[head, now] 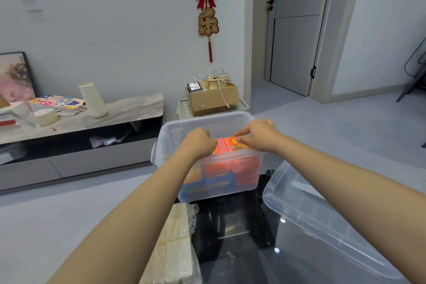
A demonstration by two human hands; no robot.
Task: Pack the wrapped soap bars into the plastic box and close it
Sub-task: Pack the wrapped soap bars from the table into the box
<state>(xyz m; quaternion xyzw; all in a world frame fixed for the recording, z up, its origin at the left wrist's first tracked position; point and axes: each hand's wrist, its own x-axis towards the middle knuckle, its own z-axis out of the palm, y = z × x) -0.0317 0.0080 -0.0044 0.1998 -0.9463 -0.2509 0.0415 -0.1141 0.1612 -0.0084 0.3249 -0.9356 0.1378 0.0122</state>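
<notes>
Both forearms extend forward, bare. Left hand is curled downward at the wrist, fingers hidden. Right hand lies palm-down, fingers pointing left, close beside the left hand.

A home living room: a low grey stone-topped TV cabinet along the far left wall, a red-and-gold festive wall hanging, a grey interior door far right.

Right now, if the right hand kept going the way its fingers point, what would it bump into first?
Probably the left hand. The right hand points leftward over the soap bars in the plastic box, though depth is hard to judge.
</notes>
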